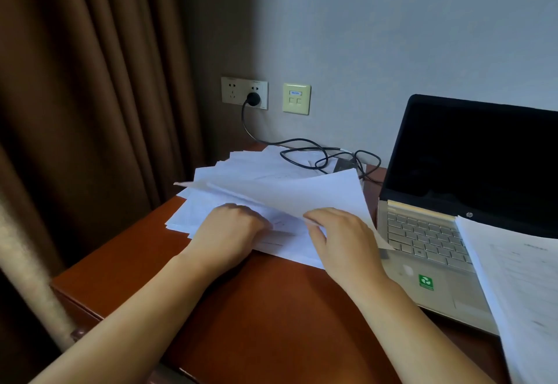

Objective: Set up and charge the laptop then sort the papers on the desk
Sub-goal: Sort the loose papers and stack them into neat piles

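Sorting the papers
My right hand [341, 240] pinched a lifted sheet [302, 193]; at nine o'clock my left hand [231, 231] lay curled on the stack [188, 217], grip unclear.

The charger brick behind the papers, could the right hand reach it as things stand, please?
Probably not directly: the right hand pinches a lifted sheet that stands between it and the charger brick.
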Demonstrator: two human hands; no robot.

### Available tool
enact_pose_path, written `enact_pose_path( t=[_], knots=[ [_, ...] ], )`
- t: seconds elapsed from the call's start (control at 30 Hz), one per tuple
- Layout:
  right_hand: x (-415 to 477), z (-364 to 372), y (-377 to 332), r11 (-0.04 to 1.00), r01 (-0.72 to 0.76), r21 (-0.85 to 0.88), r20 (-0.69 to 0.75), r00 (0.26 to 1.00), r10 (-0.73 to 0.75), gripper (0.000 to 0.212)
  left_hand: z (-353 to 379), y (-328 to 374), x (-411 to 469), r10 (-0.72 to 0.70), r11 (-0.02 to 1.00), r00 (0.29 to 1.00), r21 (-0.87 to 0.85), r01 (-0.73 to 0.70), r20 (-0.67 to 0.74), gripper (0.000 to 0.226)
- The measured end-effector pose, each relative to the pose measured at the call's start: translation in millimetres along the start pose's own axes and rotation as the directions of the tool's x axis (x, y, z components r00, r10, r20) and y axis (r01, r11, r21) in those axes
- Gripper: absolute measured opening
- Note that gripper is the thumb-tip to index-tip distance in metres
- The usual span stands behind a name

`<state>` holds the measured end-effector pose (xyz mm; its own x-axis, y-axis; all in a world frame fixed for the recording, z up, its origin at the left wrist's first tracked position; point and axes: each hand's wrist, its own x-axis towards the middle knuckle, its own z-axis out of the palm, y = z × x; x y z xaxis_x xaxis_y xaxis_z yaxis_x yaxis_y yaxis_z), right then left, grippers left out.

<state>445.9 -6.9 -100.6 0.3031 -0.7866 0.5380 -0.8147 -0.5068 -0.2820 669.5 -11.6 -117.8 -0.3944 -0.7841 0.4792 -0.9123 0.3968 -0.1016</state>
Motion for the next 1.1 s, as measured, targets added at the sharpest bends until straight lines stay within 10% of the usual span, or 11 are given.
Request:
enact_pose_path(
  t=[0.47, 0.63, 0.73, 0.87, 1.0, 1.1],
  knots=[
    [-5.1, -3.6, -4.3, 0.996, -0.08, 0.026, 0.157, 0.985, 0.075, 0.013, -26.8, 12.3, 2.1, 0.205, 0.964, 0.874, -0.063, -0.258, -0.442, 0.017],
    [-3.4, -10.7, 1.2, 0.954, -0.219, 0.202, 0.012, 0.975, 0.221, 0.017, -34.7, 9.2, 1.0, -0.205, 0.977, 0.79, -0.176, 0.125, -0.578, 0.074],
    [-1.6, -20.5, -1.5, 0.777, -0.271, 0.568, -0.008, 0.943, 0.334, 0.021, -33.4, 9.6, 0.2, -0.49, 0.851, 0.754, -0.429, 0.303, -0.437, 0.09],
    [1.1, -33.8, -8.8, 0.48, -0.256, 0.839, 0.082, 0.931, 0.355, 0.023, -37.9, 16.7, 14.7, -0.524, 0.573, 0.836, -0.793, 0.204, -0.164, 0.081],
    [1.0, -47.4, -5.7, 0.39, -0.237, 0.89, 0.065, 0.911, 0.407, 0.021, -53.2, 17.2, 41.4, -0.573, 0.262, 0.819, -0.95, 0.17, -0.011, 0.049],
    [2.1, -56.5, -0.6, 0.373, -0.175, 0.911, -0.004, 0.902, 0.432, 0.026, -56.4, 22.4, 55.2, -0.596, 0.247, 0.802, -0.947, 0.206, 0.019, 0.03]
  ],
)
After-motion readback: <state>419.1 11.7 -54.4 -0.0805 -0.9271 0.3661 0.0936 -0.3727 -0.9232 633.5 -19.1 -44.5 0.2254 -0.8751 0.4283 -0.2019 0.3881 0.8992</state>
